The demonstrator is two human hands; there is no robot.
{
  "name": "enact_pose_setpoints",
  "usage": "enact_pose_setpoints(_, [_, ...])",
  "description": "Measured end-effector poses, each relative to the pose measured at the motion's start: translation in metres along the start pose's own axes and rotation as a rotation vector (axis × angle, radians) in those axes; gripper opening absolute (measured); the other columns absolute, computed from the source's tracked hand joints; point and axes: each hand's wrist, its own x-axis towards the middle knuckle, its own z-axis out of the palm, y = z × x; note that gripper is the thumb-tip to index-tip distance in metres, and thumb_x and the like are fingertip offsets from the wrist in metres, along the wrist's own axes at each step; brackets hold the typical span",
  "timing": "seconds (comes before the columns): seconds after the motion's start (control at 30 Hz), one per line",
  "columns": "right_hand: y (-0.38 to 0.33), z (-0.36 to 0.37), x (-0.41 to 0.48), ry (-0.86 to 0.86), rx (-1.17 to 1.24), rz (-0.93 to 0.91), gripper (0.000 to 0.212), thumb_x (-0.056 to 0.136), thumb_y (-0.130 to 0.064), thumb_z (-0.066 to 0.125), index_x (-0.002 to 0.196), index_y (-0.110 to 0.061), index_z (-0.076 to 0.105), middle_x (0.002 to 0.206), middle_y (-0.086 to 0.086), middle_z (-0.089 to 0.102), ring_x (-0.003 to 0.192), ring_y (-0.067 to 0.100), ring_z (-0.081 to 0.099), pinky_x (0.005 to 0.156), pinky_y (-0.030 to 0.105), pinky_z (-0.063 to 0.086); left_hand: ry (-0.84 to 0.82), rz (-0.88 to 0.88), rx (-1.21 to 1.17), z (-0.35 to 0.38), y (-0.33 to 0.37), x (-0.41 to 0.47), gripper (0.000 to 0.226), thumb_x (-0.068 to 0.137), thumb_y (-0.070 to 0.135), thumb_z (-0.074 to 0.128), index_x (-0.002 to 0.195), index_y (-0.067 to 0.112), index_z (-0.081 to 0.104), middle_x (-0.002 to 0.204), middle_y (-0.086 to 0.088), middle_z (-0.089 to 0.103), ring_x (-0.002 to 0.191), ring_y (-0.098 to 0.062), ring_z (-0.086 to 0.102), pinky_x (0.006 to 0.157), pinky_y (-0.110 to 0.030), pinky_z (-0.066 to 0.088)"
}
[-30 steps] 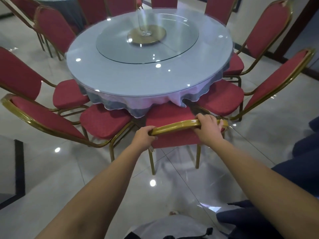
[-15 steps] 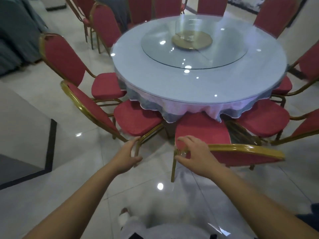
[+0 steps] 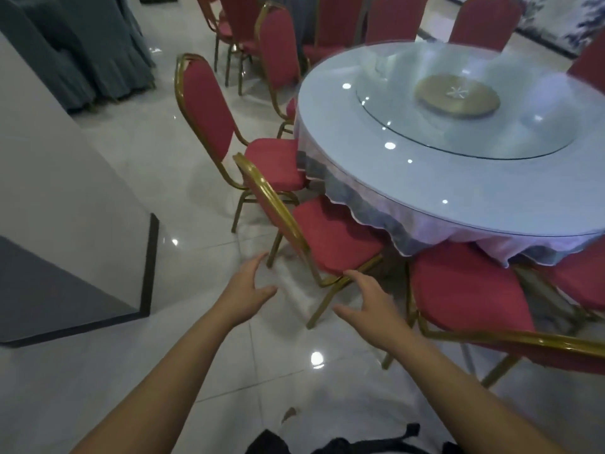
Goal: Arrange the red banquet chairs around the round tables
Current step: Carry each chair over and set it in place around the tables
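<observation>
Chairs [image 3: 458, 290] look mostly tucked round the table [image 3: 330, 126], left hand [image 3: 248, 286] and right hand [image 3: 370, 303] empty, fingers spread, by the middle chair [image 3: 330, 237].

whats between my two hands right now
Head view: between the left hand and right hand stands a gold leg of the red chair ahead, over glossy floor.

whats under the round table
The left chair seat and the right chair seat reach in under the round table edge. The hanging tablecloth hides its legs or base.
</observation>
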Motion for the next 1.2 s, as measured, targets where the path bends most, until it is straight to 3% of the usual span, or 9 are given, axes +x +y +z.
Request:
enact_pose_setpoints(0.2, [-0.045, 0.023, 0.082, 0.013, -0.015, -0.009, 0.087, 0.082, -0.039, 0.076, 0.152, -0.025, 0.026, 0.151, 0.0, 0.031, 0.137, 0.017, 0.034, 0.11, 0.03, 0.032, 0.031, -0.025, -0.041, -0.061, -0.026, 0.053, 0.074, 0.086, 0.027, 0.07, 0.147, 0.037, 0.03, 0.151, -0.002, 0.035, 0.137, -0.021, 0.036, 0.108, -0.038, 0.036])
enact_pose_setpoints(0.3, [-0.063, 0.033, 0.143, 0.038, -0.026, 0.02, 0.098, 0.077, -0.046, 0.078, 0.154, -0.03, 0.019, 0.157, 0.001, 0.023, 0.143, 0.024, 0.029, 0.115, 0.047, 0.032, 0.029, 0.0, -0.031, -0.088, -0.031, 0.094, 0.076, 0.085, 0.027, 0.071, 0.148, 0.037, 0.029, 0.15, -0.002, 0.034, 0.138, -0.02, 0.035, 0.108, -0.035, 0.035])
enact_pose_setpoints(0.4, [-0.079, 0.047, 0.205, 0.038, -0.008, 0.045, 0.102, 0.076, -0.049, 0.077, 0.154, -0.03, 0.016, 0.158, 0.001, 0.022, 0.143, 0.026, 0.029, 0.113, 0.052, 0.033, 0.033, 0.043, 0.051, -0.121, -0.029, 0.148, 0.079, 0.085, 0.026, 0.071, 0.15, 0.034, 0.027, 0.152, -0.002, 0.032, 0.138, -0.02, 0.034, 0.105, -0.028, 0.029])
enact_pose_setpoints(0.5, [-0.096, 0.06, 0.256, 0.007, 0.025, 0.074, 0.096, 0.076, -0.047, 0.075, 0.153, -0.029, 0.021, 0.15, 0.001, 0.033, 0.133, 0.025, 0.041, 0.105, 0.044, 0.041, 0.008, 0.047, 0.128, -0.153, -0.024, 0.197, 0.08, 0.085, 0.025, 0.07, 0.151, 0.033, 0.025, 0.154, -0.002, 0.03, 0.139, -0.02, 0.033, 0.108, -0.03, 0.029])
enact_pose_setpoints(0.57, [-0.107, 0.07, 0.282, -0.02, 0.037, 0.084, 0.085, 0.074, -0.044, 0.075, 0.146, -0.028, 0.033, 0.134, 0.0, 0.045, 0.117, 0.021, 0.052, 0.09, 0.035, 0.045, -0.051, 0.065, 0.189, -0.169, -0.021, 0.226, 0.081, 0.085, 0.026, 0.071, 0.151, 0.034, 0.024, 0.154, -0.001, 0.029, 0.14, -0.02, 0.031, 0.111, -0.033, 0.03])
enact_pose_setpoints(0.7, [-0.123, 0.082, 0.318, 0.067, -0.041, 0.064, 0.051, 0.075, -0.031, 0.072, 0.123, -0.029, 0.055, 0.097, -0.005, 0.059, 0.086, 0.02, 0.059, 0.059, 0.025, 0.035, -0.103, 0.14, 0.267, -0.194, -0.026, 0.284, 0.084, 0.083, 0.023, 0.074, 0.15, 0.037, 0.025, 0.153, -0.001, 0.03, 0.139, -0.021, 0.03, 0.11, -0.032, 0.028])
enact_pose_setpoints(0.97, [-0.131, 0.084, 0.315, 0.142, -0.109, 0.125, 0.06, 0.075, -0.024, 0.058, 0.132, -0.044, 0.055, 0.108, -0.008, 0.071, 0.098, 0.019, 0.065, 0.073, 0.031, 0.048, -0.272, 0.342, 0.486, -0.197, -0.035, 0.38, 0.091, 0.073, 0.023, 0.08, 0.149, 0.033, 0.031, 0.146, -0.002, 0.037, 0.132, -0.025, 0.036, 0.109, -0.032, 0.032])
enact_pose_setpoints(1.1, [-0.143, 0.09, 0.296, 0.259, -0.007, 0.321, 0.048, 0.077, -0.034, 0.057, 0.123, -0.047, 0.06, 0.102, -0.015, 0.071, 0.095, 0.016, 0.065, 0.079, 0.037, 0.052, -0.391, 0.516, 0.794, -0.19, -0.028, 0.425, 0.064, 0.07, 0.039, 0.081, 0.128, 0.032, 0.056, 0.129, 0.006, 0.054, 0.12, -0.02, 0.049, 0.099, -0.042, 0.043])
enact_pose_setpoints(1.2, [-0.149, 0.115, 0.27, 0.49, -0.006, 0.542, 0.04, 0.078, -0.04, 0.056, 0.118, -0.042, 0.062, 0.104, -0.014, 0.066, 0.105, 0.019, 0.06, 0.093, 0.042, 0.044, -0.453, 0.557, 0.687, -0.185, -0.031, 0.434, 0.031, 0.072, 0.039, 0.08, 0.092, 0.025, 0.061, 0.091, 0.008, 0.059, 0.092, -0.019, 0.06, 0.069, -0.032, 0.044])
